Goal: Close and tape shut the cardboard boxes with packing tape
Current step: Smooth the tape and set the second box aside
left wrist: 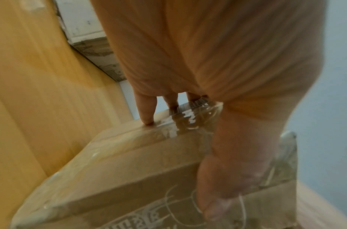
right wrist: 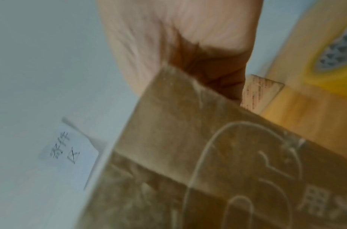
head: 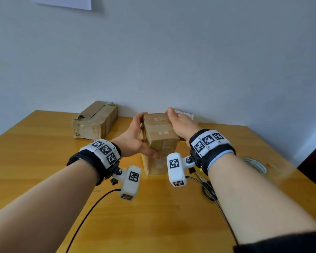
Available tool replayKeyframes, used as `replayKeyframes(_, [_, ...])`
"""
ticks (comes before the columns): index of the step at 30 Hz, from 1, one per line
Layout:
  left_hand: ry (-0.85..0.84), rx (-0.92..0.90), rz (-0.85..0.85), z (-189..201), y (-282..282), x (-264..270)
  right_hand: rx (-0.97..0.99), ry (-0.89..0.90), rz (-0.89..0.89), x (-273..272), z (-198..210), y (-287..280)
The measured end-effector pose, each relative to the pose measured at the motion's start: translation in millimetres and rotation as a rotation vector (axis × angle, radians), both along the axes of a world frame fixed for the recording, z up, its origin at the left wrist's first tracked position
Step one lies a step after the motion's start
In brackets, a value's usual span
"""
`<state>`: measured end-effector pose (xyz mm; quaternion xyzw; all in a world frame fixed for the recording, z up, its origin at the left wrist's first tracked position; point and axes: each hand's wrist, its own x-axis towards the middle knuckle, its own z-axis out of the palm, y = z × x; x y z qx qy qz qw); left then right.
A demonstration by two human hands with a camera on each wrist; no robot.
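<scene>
Wooden table (head: 44, 161), yellow-orange, glossy; three cardboard boxes on it: centre box (head: 161, 132) between both hands, taped box (head: 95, 121) far left by wall, third box (head: 194, 116) mostly hidden behind right hand; left hand (head: 135, 136) grasps centre box's left side, right hand (head: 181, 125) grasps its right; one tape roll (head: 255, 165), blurred; one pair of scissors (head: 207, 187), partly hidden.

Yellow wooden counter (head: 44, 161) against a wall, carrying three cardboard boxes, a tape roll (head: 255, 164) and scissors (head: 207, 187).
</scene>
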<state>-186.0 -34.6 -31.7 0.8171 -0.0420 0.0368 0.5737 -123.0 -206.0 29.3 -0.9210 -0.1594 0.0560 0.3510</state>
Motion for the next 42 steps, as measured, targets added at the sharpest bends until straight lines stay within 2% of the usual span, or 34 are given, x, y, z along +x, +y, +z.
replayKeyframes(2, [0.011,-0.012,-0.001,3.2,-1.6,-3.5,0.029,0.016,0.000,-2.2,-2.1,0.3])
replayKeyframes(4, [0.013,0.076,-0.004,9.6,-3.1,-4.8,-0.005,-0.012,-0.018,-3.8,-2.6,3.8])
replayKeyframes(9, [0.011,0.660,0.014,44.3,-7.1,-5.9,-0.102,-0.071,0.003,0.8,0.6,16.6])
replayKeyframes(12, [0.019,0.815,0.052,58.1,-12.6,-5.9,-0.054,-0.073,0.026,1.1,2.2,23.0])
replayKeyframes(16, [-0.031,0.637,0.090,49.4,-5.0,-8.1,0.016,-0.035,0.045,-4.2,9.9,21.3])
replayKeyframes(22, [0.067,0.352,0.084,7.2,-2.3,-15.4,-0.260,-0.067,0.065,-22.2,8.1,42.7])
replayKeyframes(27, [0.239,0.414,0.040,-26.6,17.4,-26.3,-0.438,-0.075,0.092,-32.8,-31.7,75.2])
replayKeyframes(29, [0.281,0.433,0.068,-39.3,26.2,-34.3,-0.406,-0.040,0.139,-30.7,-38.7,78.9])
replayKeyframes(32, [0.348,0.432,0.046,-50.2,36.9,-41.8,-0.350,0.000,0.088,-21.5,-43.8,84.1])
replayKeyframes(36, [0.365,0.321,-0.052,-46.6,45.8,-33.5,-0.461,-0.012,0.033,-20.8,-55.4,94.1])
replayKeyframes(42, [0.357,0.348,-0.040,-50.0,50.9,-27.5,-0.638,-0.104,0.093,-34.1,-68.3,105.1])
